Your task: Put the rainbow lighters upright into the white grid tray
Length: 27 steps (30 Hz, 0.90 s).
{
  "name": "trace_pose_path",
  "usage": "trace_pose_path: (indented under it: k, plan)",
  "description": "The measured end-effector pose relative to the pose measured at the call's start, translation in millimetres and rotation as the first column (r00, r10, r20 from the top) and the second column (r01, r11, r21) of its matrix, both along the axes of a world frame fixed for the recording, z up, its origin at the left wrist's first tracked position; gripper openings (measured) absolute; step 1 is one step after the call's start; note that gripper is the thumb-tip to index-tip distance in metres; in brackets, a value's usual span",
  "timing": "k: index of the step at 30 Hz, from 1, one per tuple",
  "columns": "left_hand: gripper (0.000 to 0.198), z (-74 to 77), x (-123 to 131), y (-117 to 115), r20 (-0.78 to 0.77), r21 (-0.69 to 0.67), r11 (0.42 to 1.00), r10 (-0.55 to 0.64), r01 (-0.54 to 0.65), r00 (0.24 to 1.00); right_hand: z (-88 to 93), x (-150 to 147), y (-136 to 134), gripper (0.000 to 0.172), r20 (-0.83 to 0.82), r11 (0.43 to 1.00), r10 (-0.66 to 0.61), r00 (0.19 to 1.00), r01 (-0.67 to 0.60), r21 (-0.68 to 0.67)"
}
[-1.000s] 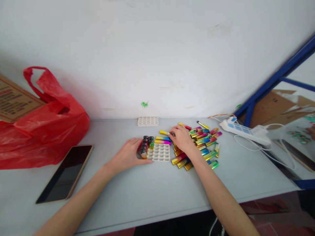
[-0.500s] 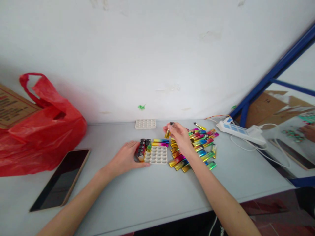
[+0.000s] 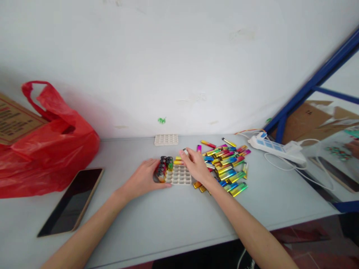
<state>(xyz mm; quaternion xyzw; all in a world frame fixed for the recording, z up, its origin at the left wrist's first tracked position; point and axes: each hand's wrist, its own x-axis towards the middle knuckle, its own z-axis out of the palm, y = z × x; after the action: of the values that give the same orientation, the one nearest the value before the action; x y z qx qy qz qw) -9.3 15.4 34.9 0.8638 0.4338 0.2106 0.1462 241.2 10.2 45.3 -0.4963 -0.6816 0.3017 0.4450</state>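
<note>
Grey table [image 3: 174, 220] with a red plastic bag [image 3: 61, 138] at the left, a dark-screened phone [image 3: 71, 201] before it and a pile of shiny lighters [image 3: 228, 160] at the right.
The left hand [image 3: 143, 175] is clamped round the left end of the white tray, thumb along its near edge; the right hand [image 3: 196, 166] has thumb and fingers together on one lighter. The white tray [image 3: 181, 175] lies mid-table, black-topped lighters [image 3: 162, 168] upright at its left end; the pinched lighter [image 3: 185, 151], mostly hidden, is above its far edge.
</note>
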Motion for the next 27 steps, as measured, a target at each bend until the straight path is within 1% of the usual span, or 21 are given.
trace_pose_path:
  k: [1,2,4,7,10,12,14,18,20,25,27]
  plan:
    - [0.07,-0.2,0.1,0.1,0.002,0.001,1.0,0.001,-0.001,1.0,1.7,-0.9,-2.0,0.059,0.025,1.0,-0.03,0.999,0.029,0.007]
    - [0.069,-0.4,0.2,0.1,0.002,0.0,1.0,0.003,-0.003,1.0,3.5,-2.0,-4.0,0.062,0.013,0.999,-0.053,0.999,0.053,-0.003]
    - [0.069,-0.7,0.3,0.0,-0.005,-0.003,1.0,0.009,-0.009,1.0,6.2,-4.5,-7.5,0.065,0.014,0.998,-0.067,0.998,0.067,-0.022]
    - [0.068,-0.8,0.2,-0.5,0.005,-0.006,1.0,0.012,-0.012,1.0,7.1,-8.3,-10.4,0.058,0.012,0.998,-0.038,0.999,0.039,-0.049]
    - [0.067,-0.3,0.0,-0.6,0.018,-0.004,1.0,0.015,-0.015,1.0,7.0,-10.6,-11.4,0.047,0.021,0.999,-0.018,1.0,0.019,-0.043]
    - [0.068,0.2,0.2,-0.4,0.015,-0.003,1.0,0.015,-0.015,1.0,7.7,-11.2,-12.0,0.044,0.029,0.999,-0.021,0.999,0.022,-0.031]
    - [0.069,0.6,0.5,0.1,0.007,-0.007,1.0,0.016,-0.015,1.0,9.0,-11.4,-12.9,0.044,0.033,0.999,-0.034,0.999,0.035,-0.017]
    - [0.069,0.7,0.8,0.3,-0.009,-0.024,1.0,0.014,-0.014,1.0,11.2,-11.6,-14.6,0.053,0.025,0.999,-0.043,0.999,0.043,0.004]
    - [0.068,0.1,0.4,0.1,-0.001,-0.02,1.0,0.01,-0.01,1.0,11.2,-11.4,-14.9,0.054,0.043,0.999,-0.039,0.998,0.038,0.008]
    - [0.069,-1.6,-0.4,0.2,0.004,-0.003,1.0,0.009,-0.009,1.0,7.4,-10.3,-13.7,0.043,0.085,0.999,-0.035,0.996,0.034,0.011]
    - [0.069,-1.9,-0.4,0.3,0.007,-0.003,1.0,0.007,-0.007,1.0,6.3,-10.0,-13.4,0.042,0.096,0.999,-0.043,0.994,0.041,0.02]
